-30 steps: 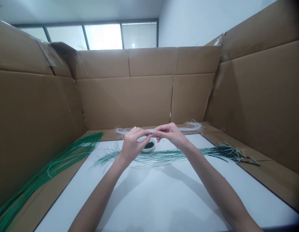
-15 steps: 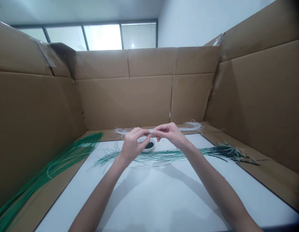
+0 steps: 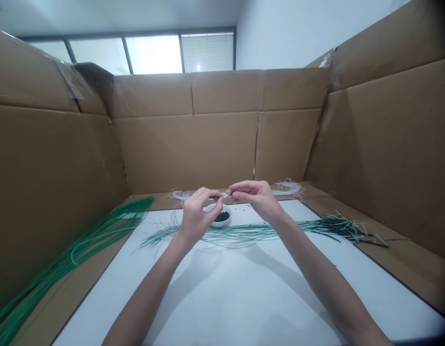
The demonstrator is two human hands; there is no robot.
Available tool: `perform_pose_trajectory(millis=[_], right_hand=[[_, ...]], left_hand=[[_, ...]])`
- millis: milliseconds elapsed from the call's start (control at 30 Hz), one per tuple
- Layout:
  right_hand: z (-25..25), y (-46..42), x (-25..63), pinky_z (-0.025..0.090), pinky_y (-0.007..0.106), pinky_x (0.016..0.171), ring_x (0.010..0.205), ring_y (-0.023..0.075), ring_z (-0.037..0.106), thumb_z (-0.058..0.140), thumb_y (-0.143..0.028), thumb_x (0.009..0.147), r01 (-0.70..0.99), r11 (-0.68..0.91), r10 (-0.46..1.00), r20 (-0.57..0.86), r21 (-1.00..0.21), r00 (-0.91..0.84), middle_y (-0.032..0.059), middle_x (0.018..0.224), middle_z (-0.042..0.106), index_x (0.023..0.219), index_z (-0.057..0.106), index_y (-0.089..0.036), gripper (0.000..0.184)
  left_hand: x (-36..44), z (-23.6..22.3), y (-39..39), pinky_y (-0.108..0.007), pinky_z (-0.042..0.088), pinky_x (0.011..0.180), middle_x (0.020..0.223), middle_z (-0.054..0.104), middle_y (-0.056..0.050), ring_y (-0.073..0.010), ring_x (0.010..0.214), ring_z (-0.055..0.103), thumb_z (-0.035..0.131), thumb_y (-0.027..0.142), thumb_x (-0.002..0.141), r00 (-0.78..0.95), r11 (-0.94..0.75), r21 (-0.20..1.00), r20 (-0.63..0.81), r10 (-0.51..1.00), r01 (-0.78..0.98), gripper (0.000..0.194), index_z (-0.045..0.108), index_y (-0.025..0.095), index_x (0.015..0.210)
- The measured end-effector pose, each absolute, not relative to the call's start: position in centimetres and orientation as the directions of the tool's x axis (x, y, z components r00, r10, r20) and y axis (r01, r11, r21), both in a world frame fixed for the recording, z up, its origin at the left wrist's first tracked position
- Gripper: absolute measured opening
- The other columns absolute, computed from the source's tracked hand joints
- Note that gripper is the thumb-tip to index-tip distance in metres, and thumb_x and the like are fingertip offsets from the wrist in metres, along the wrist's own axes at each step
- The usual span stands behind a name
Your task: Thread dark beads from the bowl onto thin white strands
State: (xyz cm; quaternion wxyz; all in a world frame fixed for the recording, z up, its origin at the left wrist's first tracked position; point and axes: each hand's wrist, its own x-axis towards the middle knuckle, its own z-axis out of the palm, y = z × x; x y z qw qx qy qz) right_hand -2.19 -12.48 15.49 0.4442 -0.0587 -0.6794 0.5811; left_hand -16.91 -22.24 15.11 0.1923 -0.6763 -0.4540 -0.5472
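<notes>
Above the white bowl [image 3: 225, 224], left hand [image 3: 197, 212] and right hand [image 3: 262, 199], fingertips closed, pinch opposite ends of a short slim piece [image 3: 224, 195] lying crosswise

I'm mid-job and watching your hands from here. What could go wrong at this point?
The small piece pinched between the left hand and the right hand is tiny and could slip from the fingertips.

The white bowl sits partly hidden by the left hand, so a knock might spill its dark bits.

The green strands lie loose beneath the wrists; a lowered arm could drag or tangle them.
</notes>
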Motion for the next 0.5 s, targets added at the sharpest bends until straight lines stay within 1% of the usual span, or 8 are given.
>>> perform_pose_trajectory(millis=[233, 500], right_hand=[[15.49, -12.58, -2.18, 0.054, 0.025, 0.062, 0.074, 0.0151, 0.066, 0.072, -0.017, 0.065, -0.452, 0.348, 0.569, 0.568, -0.821, -0.594, 0.0038, 0.08, 0.071, 0.082, 0.07, -0.019, 0.017], [15.51, -12.49, -2.41, 0.053, 0.022, 0.054, 0.065, 0.0127, 0.064, 0.073, -0.019, 0.064, -0.475, 0.329, 0.598, 0.569, -0.816, -0.564, 0.0029, 0.069, 0.07, 0.073, 0.071, -0.018, 0.01]], left_hand=[[-16.61, 15.31, -22.3, -0.018, 0.042, 0.052, 0.07, 0.062, 0.0, -0.0086, 0.061, 0.054, 0.057, 0.016, 0.077, 0.001, -0.536, 0.224, 0.922, 0.388, 0.814, 0.004, 0.061, 0.017, 0.076], [-16.63, 15.26, -22.37, -0.018, 0.042, 0.054, 0.07, 0.062, -0.001, -0.0083, 0.062, 0.055, 0.057, 0.016, 0.078, 0.006, -0.538, 0.218, 0.924, 0.383, 0.814, 0.004, 0.06, 0.016, 0.075]])
